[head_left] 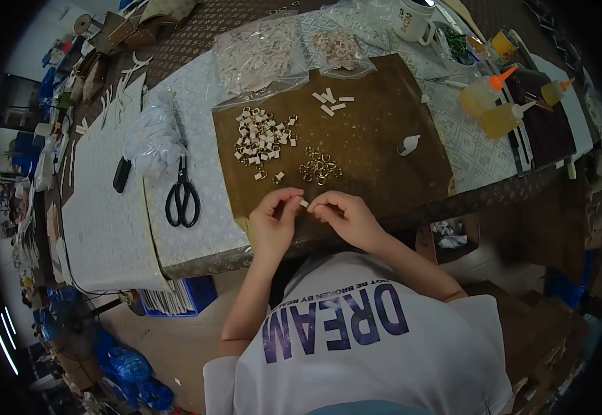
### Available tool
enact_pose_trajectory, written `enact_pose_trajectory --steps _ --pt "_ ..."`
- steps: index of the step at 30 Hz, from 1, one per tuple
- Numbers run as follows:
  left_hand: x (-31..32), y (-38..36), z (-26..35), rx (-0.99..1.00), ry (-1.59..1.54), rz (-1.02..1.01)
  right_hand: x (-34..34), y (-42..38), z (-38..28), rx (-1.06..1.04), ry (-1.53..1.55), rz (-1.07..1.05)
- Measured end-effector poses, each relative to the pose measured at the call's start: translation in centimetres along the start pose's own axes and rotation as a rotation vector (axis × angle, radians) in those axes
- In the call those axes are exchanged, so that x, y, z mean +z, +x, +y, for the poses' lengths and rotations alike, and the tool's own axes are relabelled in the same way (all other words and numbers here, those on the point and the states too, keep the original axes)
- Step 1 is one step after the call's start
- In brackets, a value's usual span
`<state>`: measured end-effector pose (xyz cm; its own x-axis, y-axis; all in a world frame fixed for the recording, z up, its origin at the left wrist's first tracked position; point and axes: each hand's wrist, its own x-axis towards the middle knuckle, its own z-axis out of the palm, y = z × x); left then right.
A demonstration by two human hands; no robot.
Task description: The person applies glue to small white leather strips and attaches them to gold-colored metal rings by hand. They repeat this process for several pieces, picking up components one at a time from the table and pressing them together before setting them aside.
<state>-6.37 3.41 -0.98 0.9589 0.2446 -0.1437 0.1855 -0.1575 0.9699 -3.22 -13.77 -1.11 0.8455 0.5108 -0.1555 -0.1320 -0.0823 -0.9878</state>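
Note:
Near the front edge of a brown board [391, 159], my left hand [275, 220] and my right hand [348, 216] pinch a small pale strip [304, 203] between them. Whether a metal ring sits in the strip is too small to tell. Just beyond my fingers lies a small heap of gold-coloured metal rings [320, 167]. Up and to the left is a larger pile of rings with pale tabs [261, 138] looped on them. Several loose pale strips [330, 102] lie farther back on the board.
A bag of pale strips [259, 55] and a smaller bag of parts [341, 52] stand behind. Black-handled scissors [183, 203] lie left, near a crumpled plastic bag [154, 135]. Glue bottles [482, 95] stand right, with a white mug [414, 22] at the back.

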Motion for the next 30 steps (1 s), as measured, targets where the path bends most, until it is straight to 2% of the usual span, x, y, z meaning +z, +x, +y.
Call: enact_pose_trajectory --steps 2,6,7,9,13,14,16,18,19,22,23,26,28,30 --pt "-0.8 2.5 -2.3 0.214 0.188 0.157 -0.2 0.2 0.6 -0.118 -0.016 0.081" --pt "-1.6 4.5 -0.8 0.440 0.484 0.209 -2.1 -0.5 -0.4 0.006 0.181 0.185" --pt "-1.1 4.8 -0.6 0.466 0.496 0.261 -2.7 -0.6 -0.2 0.036 0.217 0.194" --pt "-0.2 4.5 0.4 0.462 0.549 0.223 -3.7 -0.9 0.4 0.092 0.286 0.217" --pt "1.6 4.5 0.5 0.562 0.735 0.112 -4.1 -1.4 0.3 0.080 0.319 0.290" --pt "2.0 4.7 -0.2 0.597 0.708 0.151 -4.2 -1.5 0.4 0.028 0.286 0.279" --pt "2.2 4.8 0.0 0.559 0.666 0.149 -4.4 -1.5 0.7 -0.026 0.292 0.269" --pt "2.3 4.7 1.3 0.340 0.550 0.068 -4.5 -1.4 1.3 -0.002 0.363 0.244" --pt "2.2 4.8 1.6 0.349 0.577 0.031 -4.5 -1.5 1.1 -0.003 0.377 0.237" --pt "2.6 4.6 -0.3 0.251 0.171 0.035 -5.0 -1.4 0.5 -0.005 0.427 0.221" --pt "2.5 4.2 -0.6 0.105 -0.044 -0.071 -5.2 -1.3 0.3 -0.006 0.447 0.233" --pt "3.0 1.9 2.1 -0.137 -0.434 -0.135 -4.4 -1.3 0.1 0.012 0.535 0.242" --pt "3.0 1.0 2.5 -0.202 -0.562 -0.162 -4.2 -1.2 0.2 0.036 0.616 0.251" --pt "2.8 0.3 2.5 -0.221 -0.622 -0.190 -4.1 -1.2 -0.1 0.025 0.519 0.220"
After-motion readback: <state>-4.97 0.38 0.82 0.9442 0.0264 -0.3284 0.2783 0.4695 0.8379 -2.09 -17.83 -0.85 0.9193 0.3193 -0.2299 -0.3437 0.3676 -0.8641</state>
